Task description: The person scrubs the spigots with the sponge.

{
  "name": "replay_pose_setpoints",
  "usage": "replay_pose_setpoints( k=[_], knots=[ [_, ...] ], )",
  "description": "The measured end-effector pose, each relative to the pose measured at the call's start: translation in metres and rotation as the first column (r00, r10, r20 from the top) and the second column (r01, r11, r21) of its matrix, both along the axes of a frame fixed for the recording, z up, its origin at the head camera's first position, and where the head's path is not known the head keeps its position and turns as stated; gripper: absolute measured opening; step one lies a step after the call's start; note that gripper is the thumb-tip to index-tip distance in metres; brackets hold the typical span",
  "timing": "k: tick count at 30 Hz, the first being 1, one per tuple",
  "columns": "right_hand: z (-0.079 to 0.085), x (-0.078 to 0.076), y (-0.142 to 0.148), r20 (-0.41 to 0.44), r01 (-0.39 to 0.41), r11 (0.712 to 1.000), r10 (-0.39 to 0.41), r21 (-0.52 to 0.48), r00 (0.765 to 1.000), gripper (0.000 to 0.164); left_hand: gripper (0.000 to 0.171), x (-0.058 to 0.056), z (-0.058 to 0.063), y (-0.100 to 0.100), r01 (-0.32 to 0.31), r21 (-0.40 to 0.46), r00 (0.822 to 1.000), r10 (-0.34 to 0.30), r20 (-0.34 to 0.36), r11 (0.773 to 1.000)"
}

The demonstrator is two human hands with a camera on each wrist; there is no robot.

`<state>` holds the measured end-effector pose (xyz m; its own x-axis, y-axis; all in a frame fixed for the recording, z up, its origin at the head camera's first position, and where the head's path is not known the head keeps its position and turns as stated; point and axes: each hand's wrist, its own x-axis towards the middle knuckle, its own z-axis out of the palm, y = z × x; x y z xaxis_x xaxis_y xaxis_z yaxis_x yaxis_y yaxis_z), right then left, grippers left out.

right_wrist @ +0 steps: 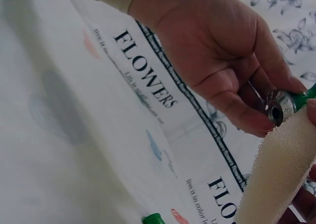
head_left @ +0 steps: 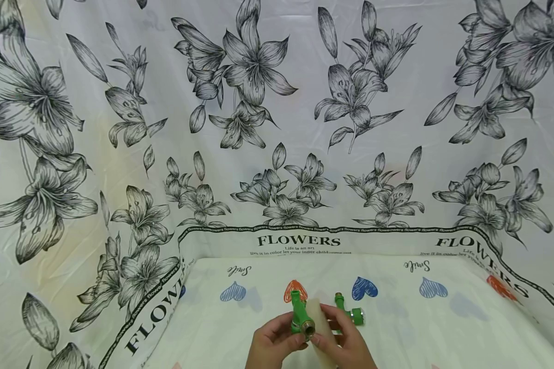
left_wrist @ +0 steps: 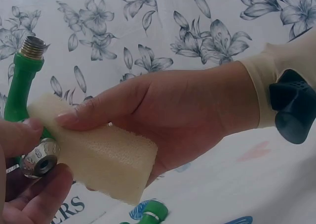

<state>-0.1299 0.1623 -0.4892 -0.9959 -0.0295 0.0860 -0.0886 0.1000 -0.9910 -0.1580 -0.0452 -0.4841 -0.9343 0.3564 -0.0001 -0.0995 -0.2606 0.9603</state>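
In the head view my left hand grips a green angle valve with its fingers and thumb. The valve has a threaded brass end and a round chrome fitting, both plain in the left wrist view. My right hand pinches a cream sponge block, thumb on one face of the sponge. The sponge lies against the valve's side near the chrome fitting. In the right wrist view, the sponge covers much of the valve's green body.
A second green valve lies on the cloth just beyond my right hand. White cloth printed with hearts covers the table. Behind it hangs a flower-printed curtain, which also closes in the left side.
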Motion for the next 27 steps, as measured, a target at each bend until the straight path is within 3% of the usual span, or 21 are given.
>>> replay_pose_setpoints(
  k=[7, 15, 27],
  knots=[
    [0.001, 0.008, -0.008, -0.03, -0.05, 0.999, 0.05, -0.004, 0.998, 0.063, 0.048, -0.004, -0.004, -0.001, -0.066, 0.0, 0.998, 0.066, 0.013, 0.998],
    [0.011, 0.019, -0.013, -0.138, -0.107, 0.994, 0.109, 0.023, 0.984, 0.06, 0.043, -0.004, 0.0, -0.003, -0.136, -0.086, 0.991, 0.135, -0.021, 0.987],
    [0.011, 0.019, -0.016, -0.13, -0.103, 0.993, 0.109, 0.054, 0.985, 0.063, 0.038, -0.003, 0.001, -0.003, -0.136, -0.086, 0.991, 0.135, -0.01, 0.987]
  ],
)
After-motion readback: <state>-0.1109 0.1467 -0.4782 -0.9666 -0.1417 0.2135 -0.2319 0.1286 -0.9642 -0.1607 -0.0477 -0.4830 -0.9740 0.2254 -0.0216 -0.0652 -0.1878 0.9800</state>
